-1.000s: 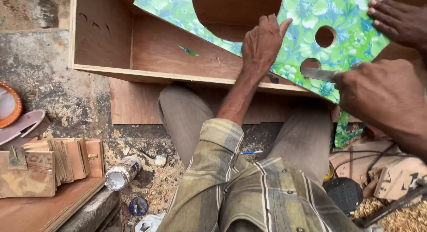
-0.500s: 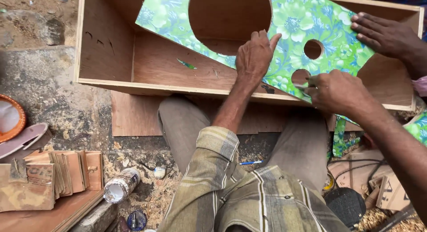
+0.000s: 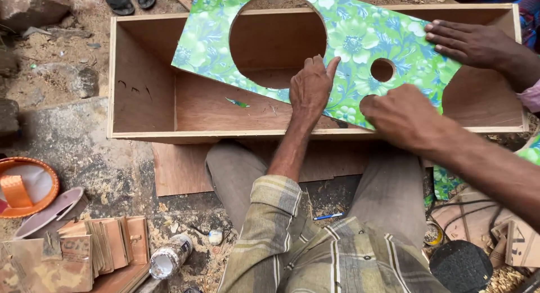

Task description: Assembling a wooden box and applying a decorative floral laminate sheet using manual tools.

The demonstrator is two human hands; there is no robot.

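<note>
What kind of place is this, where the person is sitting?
Probably an outdoor woodworking spot on the ground. An open wooden box lies on dirt, a green flowered panel with round holes rests across it, and sawdust and stacked wood pieces are scattered nearby.

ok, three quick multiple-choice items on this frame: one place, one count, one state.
1. Where does the green floral panel lie?
A. across the open wooden box
B. on the ground by the orange bowl
C. in the lap

2. How many round holes show in the panel?
A. one
B. two
C. five

3. How is the left hand set?
A. flat on the panel
C. clenched round a bottle
B. raised clear of it

Key: 1 A, the panel sits slantwise over the box's opening; 2 B, one big and one small, with any others hidden under the right hand; 3 A, palm down, fingers spread.
</note>
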